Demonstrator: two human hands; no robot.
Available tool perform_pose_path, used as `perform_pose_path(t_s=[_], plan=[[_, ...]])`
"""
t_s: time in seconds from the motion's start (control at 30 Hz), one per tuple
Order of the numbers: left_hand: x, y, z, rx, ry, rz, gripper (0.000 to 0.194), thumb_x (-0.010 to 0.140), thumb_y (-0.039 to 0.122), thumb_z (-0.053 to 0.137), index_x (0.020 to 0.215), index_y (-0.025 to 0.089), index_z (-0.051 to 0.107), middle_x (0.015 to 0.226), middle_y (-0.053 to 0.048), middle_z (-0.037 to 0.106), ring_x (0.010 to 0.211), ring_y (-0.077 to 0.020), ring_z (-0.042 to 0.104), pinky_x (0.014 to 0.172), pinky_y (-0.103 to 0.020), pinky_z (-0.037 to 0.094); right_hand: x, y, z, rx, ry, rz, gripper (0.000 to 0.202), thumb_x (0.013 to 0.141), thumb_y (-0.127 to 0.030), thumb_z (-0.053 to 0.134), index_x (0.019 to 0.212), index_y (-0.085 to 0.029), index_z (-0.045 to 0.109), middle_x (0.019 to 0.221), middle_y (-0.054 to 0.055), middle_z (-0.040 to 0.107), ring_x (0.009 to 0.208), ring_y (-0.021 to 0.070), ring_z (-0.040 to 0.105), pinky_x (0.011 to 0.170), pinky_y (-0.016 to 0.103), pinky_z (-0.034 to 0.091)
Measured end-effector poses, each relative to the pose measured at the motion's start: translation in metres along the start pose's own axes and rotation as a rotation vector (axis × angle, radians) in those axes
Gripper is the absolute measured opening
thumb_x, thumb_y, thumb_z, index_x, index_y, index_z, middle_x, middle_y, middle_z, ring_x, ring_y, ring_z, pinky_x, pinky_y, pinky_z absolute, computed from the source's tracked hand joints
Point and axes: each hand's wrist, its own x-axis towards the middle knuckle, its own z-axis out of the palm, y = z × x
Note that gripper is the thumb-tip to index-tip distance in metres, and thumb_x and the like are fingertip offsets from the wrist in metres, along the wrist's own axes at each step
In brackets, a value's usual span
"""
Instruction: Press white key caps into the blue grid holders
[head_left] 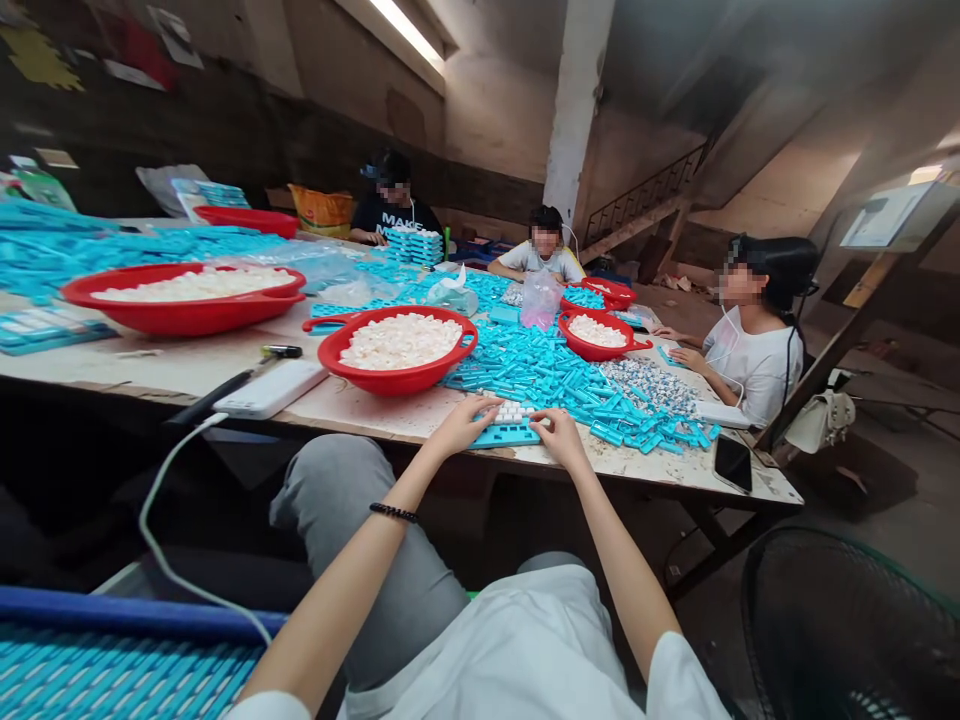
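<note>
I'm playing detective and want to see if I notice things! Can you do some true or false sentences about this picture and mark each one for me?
1. The left hand and right hand are both at a blue frame. True.
2. The bowl nearest the left hand holds blue pieces. False: its pieces are white.
3. A phone lies on the table, to the right of the right hand. True.
4. The dark bracelet is on the right arm. False: it is on the left arm.
</note>
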Motion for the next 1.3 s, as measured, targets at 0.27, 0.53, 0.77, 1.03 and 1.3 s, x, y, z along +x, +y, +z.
perform_pose_path(t_s=[0.27, 0.53, 0.77, 1.03, 1.3], plan=[[0.0012, -0.0030, 0.0013, -0.009, 0.013, -0.002, 0.057, 0.093, 0.061, 0.041, 0.121, 0.020, 0.069, 0.128, -0.009, 0.068, 0.121, -0.0276, 0.058, 0.109, -0.041, 0.042, 0.0000, -0.0031, -0.0006, -0.031, -0.011, 0.007, 0.011, 0.089, -0.023, 0.063, 0.091, -0.023, 0.074, 0.089, 0.003, 0.070, 0.077, 0.0194, 0.059, 0.094, 0.040, 0.041], [0.0009, -0.0025, 0.0001, -0.005, -0.003, 0.015, 0.055, 0.094, 0.059, 0.040, 0.124, 0.022, 0.067, 0.129, -0.008, 0.068, 0.122, -0.0276, 0.057, 0.109, -0.041, 0.042, -0.0007, -0.0047, -0.0007, -0.035, -0.011, 0.031, 0.010, 0.088, -0.020, 0.065, 0.091, -0.025, 0.074, 0.094, 0.003, 0.070, 0.094, 0.0228, 0.057, 0.092, 0.037, 0.043], [0.0009, -0.0009, -0.0013, 0.007, -0.004, 0.002, 0.056, 0.094, 0.060, 0.038, 0.122, 0.022, 0.068, 0.128, -0.009, 0.067, 0.122, -0.0278, 0.057, 0.109, -0.041, 0.041, 0.0012, 0.0016, 0.0020, -0.023, -0.032, 0.042, 0.015, 0.089, -0.024, 0.065, 0.101, -0.024, 0.075, 0.095, 0.005, 0.068, 0.101, 0.0231, 0.056, 0.086, 0.033, 0.047], [0.0001, -0.0020, -0.0016, 0.017, -0.020, 0.000, 0.055, 0.094, 0.058, 0.039, 0.124, 0.022, 0.066, 0.129, -0.009, 0.066, 0.123, -0.0281, 0.054, 0.110, -0.043, 0.039, 0.0031, 0.0007, 0.0042, -0.088, -0.034, -0.013, 0.014, 0.092, -0.022, 0.063, 0.095, -0.024, 0.076, 0.095, 0.004, 0.067, 0.093, 0.0211, 0.059, 0.102, 0.040, 0.039], [-0.0001, 0.0002, -0.0018, 0.026, -0.012, -0.019, 0.055, 0.093, 0.059, 0.039, 0.123, 0.023, 0.067, 0.131, -0.007, 0.066, 0.125, -0.0285, 0.053, 0.112, -0.042, 0.038, 0.0008, 0.0011, 0.0066, -0.066, -0.042, 0.000, 0.016, 0.091, -0.025, 0.061, 0.103, -0.023, 0.072, 0.099, 0.004, 0.063, 0.087, 0.0182, 0.060, 0.083, 0.030, 0.049]])
